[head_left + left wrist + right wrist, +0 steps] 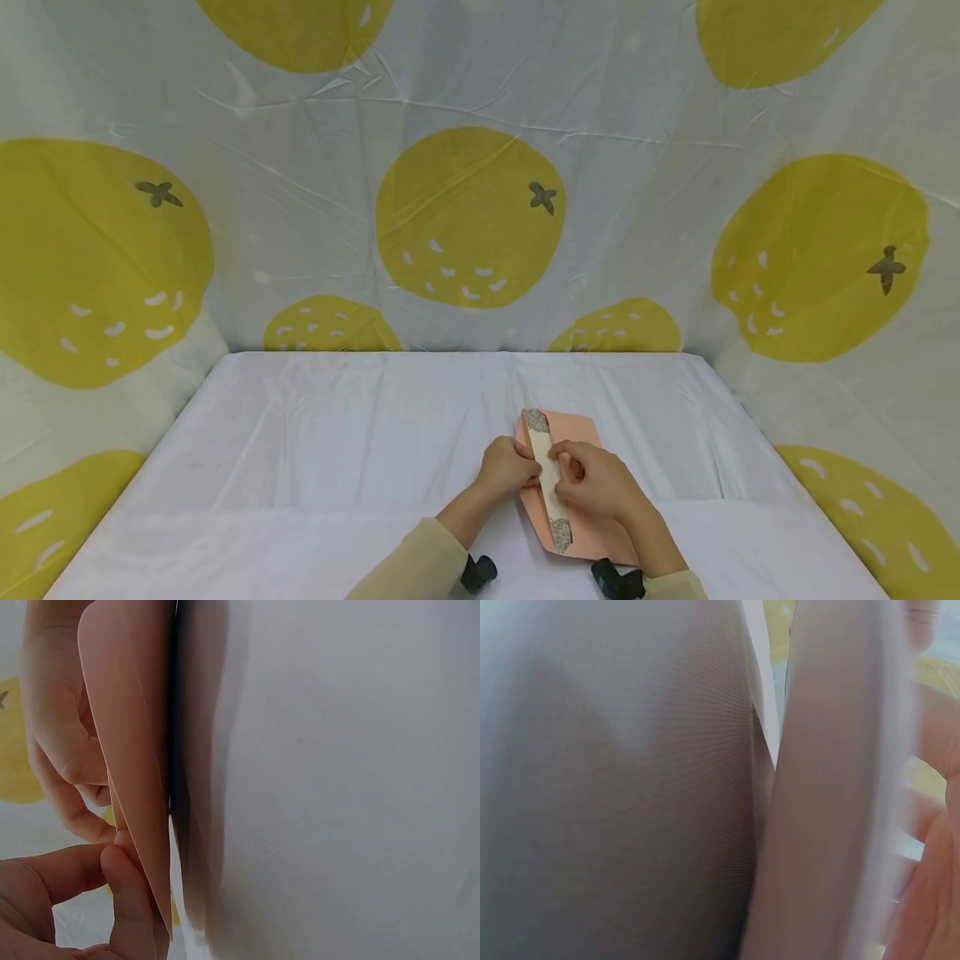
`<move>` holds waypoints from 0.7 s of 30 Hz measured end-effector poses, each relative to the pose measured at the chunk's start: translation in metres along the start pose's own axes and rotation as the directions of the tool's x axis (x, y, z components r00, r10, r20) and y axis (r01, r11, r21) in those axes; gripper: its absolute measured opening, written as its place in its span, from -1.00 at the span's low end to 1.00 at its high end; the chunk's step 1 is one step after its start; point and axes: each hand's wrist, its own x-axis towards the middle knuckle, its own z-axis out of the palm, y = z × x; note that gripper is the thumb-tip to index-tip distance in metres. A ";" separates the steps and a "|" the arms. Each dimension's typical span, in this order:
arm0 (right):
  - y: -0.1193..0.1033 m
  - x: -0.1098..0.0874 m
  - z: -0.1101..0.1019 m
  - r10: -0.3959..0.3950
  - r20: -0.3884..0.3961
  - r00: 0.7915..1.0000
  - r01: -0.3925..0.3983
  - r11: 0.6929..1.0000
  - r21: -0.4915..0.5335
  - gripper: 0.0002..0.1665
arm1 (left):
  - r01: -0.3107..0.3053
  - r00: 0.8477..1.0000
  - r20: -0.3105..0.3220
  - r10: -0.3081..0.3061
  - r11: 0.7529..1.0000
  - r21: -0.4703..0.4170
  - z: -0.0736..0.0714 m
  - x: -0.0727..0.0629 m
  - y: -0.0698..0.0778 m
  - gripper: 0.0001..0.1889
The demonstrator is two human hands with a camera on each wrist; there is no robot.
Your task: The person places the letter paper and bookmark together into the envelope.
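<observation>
A pink paper envelope [596, 540] lies at an angle on the white-covered table, in front of me. A cream card [542, 442] with speckled grey ends shows as a long strip along its left part. My left hand [507, 468] pinches the left edge of the envelope beside the strip. My right hand [600, 479] has curled fingers, with thumb and index finger pinching at the strip's right side. In the left wrist view the envelope [127, 697] stands edge-on, with left-hand fingertips at its lower edge. Blurred pink paper [817, 787] hides much of the right wrist view.
A white cloth [300, 433] covers the table, with folds running across it. Behind and on both sides hang pale curtains [637, 217] printed with large yellow fruit. Dark wrist cameras [478, 575] sit at both sleeves, near the table's front.
</observation>
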 end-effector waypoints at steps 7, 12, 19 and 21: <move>0.001 0.000 0.000 -0.010 0.000 1.000 0.010 1.000 0.004 -0.52 | 0.019 1.000 0.020 -0.019 1.000 -0.018 0.005 0.001 0.001 -0.82; 0.001 0.000 0.000 -0.031 -0.005 1.000 0.031 1.000 -0.005 -0.52 | 0.044 0.998 0.043 -0.040 0.995 -0.091 0.011 0.003 -0.001 -0.85; 0.001 0.000 0.000 -0.054 -0.010 0.998 0.054 0.999 -0.005 -0.52 | 0.059 0.997 0.055 -0.051 0.985 -0.160 0.017 0.005 -0.004 -0.85; 0.001 -0.001 0.000 -0.058 -0.010 0.998 0.058 0.998 -0.006 -0.52 | 0.063 0.997 0.058 -0.054 0.983 -0.173 0.019 0.005 -0.004 -0.85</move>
